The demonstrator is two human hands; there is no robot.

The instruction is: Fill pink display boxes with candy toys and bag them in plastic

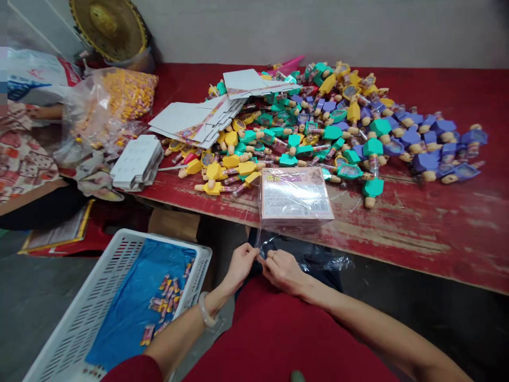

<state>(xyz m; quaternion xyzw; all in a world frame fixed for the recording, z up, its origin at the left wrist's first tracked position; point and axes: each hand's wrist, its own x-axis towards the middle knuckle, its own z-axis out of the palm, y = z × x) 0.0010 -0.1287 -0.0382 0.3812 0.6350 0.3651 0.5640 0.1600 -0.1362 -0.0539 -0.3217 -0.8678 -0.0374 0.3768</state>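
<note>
A printed box (296, 197) lies at the table's front edge, inside clear plastic film (326, 253) that hangs down toward my lap. My left hand (242, 265) pinches the film's near edge, just below the box. Beside it, my right hand (283, 270) has its fingers curled closed on the same film, the two hands almost touching. Behind the box spreads a heap of yellow, green and purple toy pieces (332, 132) with small clear tubes and round tan ends.
Flat white cartons (191, 119) and a stack of white inserts (137, 162) sit left of the heap. A white basket (79, 297) stands below left. At far left are a bag of yellow pieces (129, 93) and another person's arm (47, 112).
</note>
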